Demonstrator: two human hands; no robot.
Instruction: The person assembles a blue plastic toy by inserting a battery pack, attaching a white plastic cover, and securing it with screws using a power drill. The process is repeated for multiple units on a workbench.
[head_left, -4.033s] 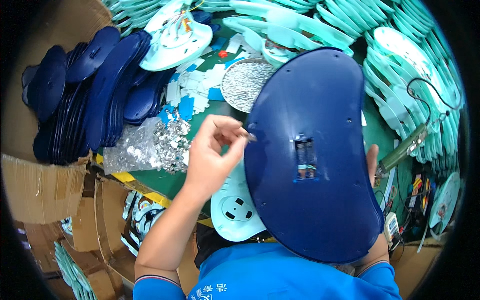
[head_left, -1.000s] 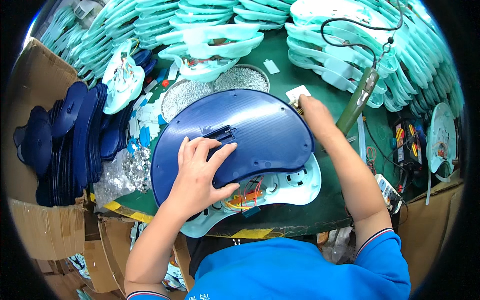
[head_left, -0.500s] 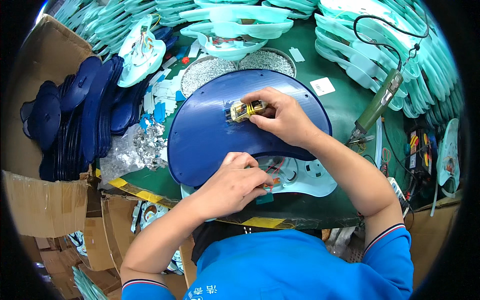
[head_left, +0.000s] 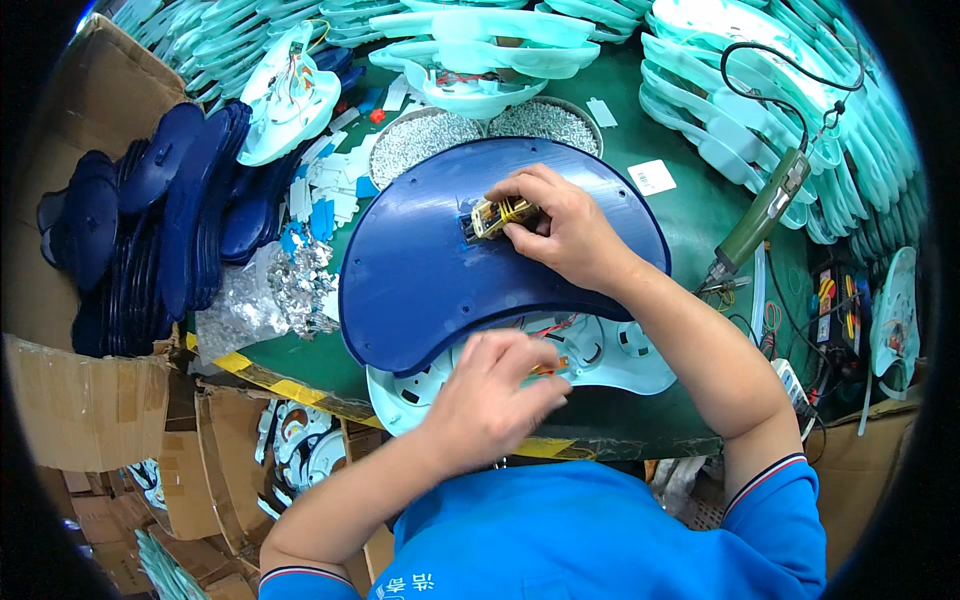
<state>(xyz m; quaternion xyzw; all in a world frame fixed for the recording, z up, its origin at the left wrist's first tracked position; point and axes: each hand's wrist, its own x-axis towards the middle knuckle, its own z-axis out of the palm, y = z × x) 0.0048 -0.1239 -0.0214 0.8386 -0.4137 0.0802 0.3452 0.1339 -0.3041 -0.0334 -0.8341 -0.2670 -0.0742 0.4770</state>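
Note:
A dark blue kidney-shaped panel (head_left: 420, 250) lies over a light teal shell (head_left: 640, 372), whose near part shows below the panel's curved edge with wires and round openings. My right hand (head_left: 565, 225) is closed round a small boxy part (head_left: 488, 219), yellowish and see-through with a yellow band, resting its end on the panel over a scuffed patch. What that part is cannot be made out. My left hand (head_left: 500, 390) hovers over the shell's near edge, its fingers curled and smeared by motion. Something orange (head_left: 550, 367) shows at its fingertips; whether they grip it is unclear.
Two round trays of small silvery pieces (head_left: 425, 135) sit behind the panel. Stacked blue panels (head_left: 180, 220) fill a carton at left. Teal shells (head_left: 500, 50) pile up behind. A green power screwdriver (head_left: 765, 205) hangs at right. Loose metal parts (head_left: 300, 285) lie left.
My left hand has drawn back toward me and right, off the panel's near edge, uncovering more shell. The small green piece below it is no longer visible. My right hand keeps its hold, slightly tilted.

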